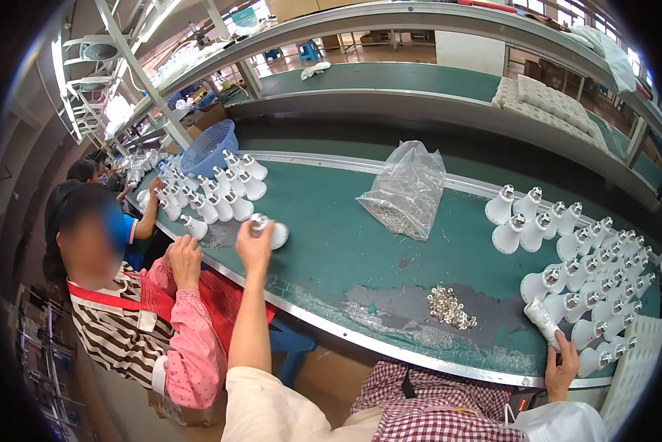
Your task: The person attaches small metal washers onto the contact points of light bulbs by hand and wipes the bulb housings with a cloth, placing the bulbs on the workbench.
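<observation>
My left hand (254, 247) reaches out to the left over the green tabletop, its fingers closed on the metal end of a white bulb (279, 236). Down at the right front edge, my right hand (563, 359) is wrapped round the lower end of a white cloth-like roll (542, 323), which leans toward the standing bulbs (539, 283). Between my hands a small pile of metal caps (450, 308) lies on a worn grey patch (390, 301) of the table.
A clear plastic bag (407, 193) of small parts lies mid-table. More white bulbs (217, 202) stand at the left near a blue basket (210, 149). A co-worker in a striped top (117, 335) sits close on the left. A rail (309, 158) runs behind.
</observation>
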Demonstrator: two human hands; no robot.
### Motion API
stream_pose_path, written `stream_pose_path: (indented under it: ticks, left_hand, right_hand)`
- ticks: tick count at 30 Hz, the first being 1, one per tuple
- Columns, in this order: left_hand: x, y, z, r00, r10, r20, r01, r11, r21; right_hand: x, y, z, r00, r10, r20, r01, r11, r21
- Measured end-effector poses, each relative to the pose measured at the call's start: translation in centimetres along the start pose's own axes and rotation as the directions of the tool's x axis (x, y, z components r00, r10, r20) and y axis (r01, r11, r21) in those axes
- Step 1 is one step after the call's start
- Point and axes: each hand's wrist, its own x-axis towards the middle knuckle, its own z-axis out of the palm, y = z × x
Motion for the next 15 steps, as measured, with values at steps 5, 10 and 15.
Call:
stream_pose_path:
  ticks: [5,10,15]
  left_hand:
    - [-9.2,14.0,2.9,0.844,0.272,0.462,0.008,0.855,-0.518]
    - [-18.8,22.5,7.7,0.609,0.596,0.523,-0.041,0.682,-0.73]
    - [-22.3,25.3,10.2,0.489,0.638,0.595,-0.068,0.708,-0.703]
  right_hand:
    - [-0.1,0.2,-0.1,1.0,0.02,0.015,-0.02,1.0,0.006]
    - [-0.5,0.3,-0.2,0.999,0.034,0.004,-0.034,0.999,0.018]
    - [-0.4,0.4,0.1,0.998,-0.021,-0.052,0.024,0.999,0.043]
